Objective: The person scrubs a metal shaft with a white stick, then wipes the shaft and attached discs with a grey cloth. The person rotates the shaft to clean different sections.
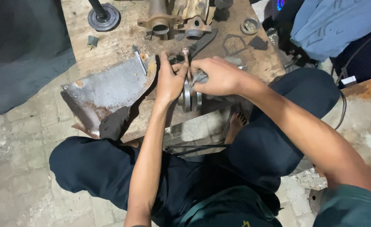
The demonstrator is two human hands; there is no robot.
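Both my hands work on a grey metal engine part [188,97] with round disc-shaped webs, standing at the near edge of a low wooden bench [122,40]. My left hand [171,80] grips its left side, fingers curled over the top. My right hand [218,76] wraps over the part from the right. A thin metal rod end [185,52] sticks up between my fingertips. Much of the part is hidden under my hands.
A bent grey sheet-metal plate [110,90] lies on the bench's left. Rusty castings [160,21], a round disc with a shaft [104,17], a small ring-shaped piece [249,25] and a dark flat tool [204,42] sit farther back. My dark-trousered knees flank the bench; blue cloth [332,23] lies right.
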